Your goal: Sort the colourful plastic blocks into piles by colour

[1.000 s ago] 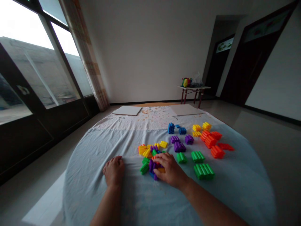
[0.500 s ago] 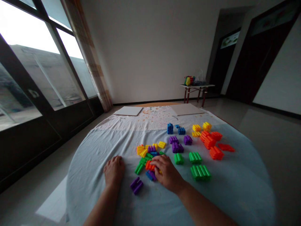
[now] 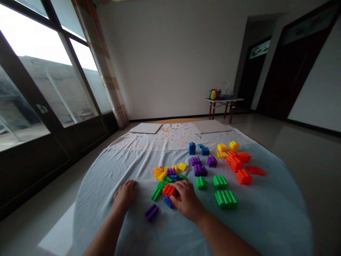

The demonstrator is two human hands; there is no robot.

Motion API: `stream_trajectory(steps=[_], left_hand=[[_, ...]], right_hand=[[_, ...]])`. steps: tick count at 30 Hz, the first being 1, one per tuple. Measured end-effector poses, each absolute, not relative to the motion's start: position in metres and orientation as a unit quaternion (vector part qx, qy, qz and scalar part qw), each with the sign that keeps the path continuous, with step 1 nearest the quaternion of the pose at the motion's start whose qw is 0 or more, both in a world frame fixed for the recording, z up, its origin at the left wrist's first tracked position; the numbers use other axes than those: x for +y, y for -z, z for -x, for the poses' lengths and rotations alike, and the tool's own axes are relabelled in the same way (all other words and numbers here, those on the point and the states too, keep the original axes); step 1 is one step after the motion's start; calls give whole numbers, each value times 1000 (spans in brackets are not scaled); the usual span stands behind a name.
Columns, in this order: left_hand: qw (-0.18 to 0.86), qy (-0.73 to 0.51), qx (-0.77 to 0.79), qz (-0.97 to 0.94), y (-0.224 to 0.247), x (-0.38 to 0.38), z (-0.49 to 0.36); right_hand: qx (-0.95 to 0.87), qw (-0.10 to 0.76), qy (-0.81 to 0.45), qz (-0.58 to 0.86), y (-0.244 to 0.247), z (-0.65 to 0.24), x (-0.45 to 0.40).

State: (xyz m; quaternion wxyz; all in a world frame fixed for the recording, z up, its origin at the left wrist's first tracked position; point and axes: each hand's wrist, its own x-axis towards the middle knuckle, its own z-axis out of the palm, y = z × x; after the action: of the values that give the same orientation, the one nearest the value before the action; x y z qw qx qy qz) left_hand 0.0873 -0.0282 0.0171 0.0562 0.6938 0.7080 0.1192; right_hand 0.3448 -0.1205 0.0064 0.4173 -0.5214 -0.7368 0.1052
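Observation:
My right hand (image 3: pixel 186 199) has its thumb and fingers closed on an orange block (image 3: pixel 169 190) at the near side of a mixed pile. Beside it in the pile are green blocks (image 3: pixel 157 192), yellow blocks (image 3: pixel 160 174) and a blue block (image 3: pixel 168 202). My left hand (image 3: pixel 126 195) rests on the cloth left of the pile, its fingers curled and partly hidden; whether it holds anything does not show. A purple block (image 3: pixel 151 212) lies between my forearms.
Right of the pile stand sorted groups: green (image 3: pixel 226 200), purple (image 3: pixel 200 170), blue (image 3: pixel 192 148), yellow (image 3: pixel 233 146) and orange (image 3: pixel 244 176). Two flat boards (image 3: pixel 146 128) (image 3: pixel 212 126) lie at the far edge of the cloth-covered table (image 3: pixel 101 185).
My right hand has closed on the orange block and lifted it slightly. My left hand has shifted a little to the left. The camera view has tilted slightly.

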Motion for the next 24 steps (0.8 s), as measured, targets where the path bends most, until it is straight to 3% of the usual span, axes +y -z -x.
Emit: stream_trajectory(steps=[8,24], left_hand=[[32,-161,734,-659,-15,-36,-118],[51,-172,700,-691,7,-19,-98]], right_hand=[[-724,489,-142,466,-9,-345,-119],[-730,377,-95,562,-2,-347,-108]])
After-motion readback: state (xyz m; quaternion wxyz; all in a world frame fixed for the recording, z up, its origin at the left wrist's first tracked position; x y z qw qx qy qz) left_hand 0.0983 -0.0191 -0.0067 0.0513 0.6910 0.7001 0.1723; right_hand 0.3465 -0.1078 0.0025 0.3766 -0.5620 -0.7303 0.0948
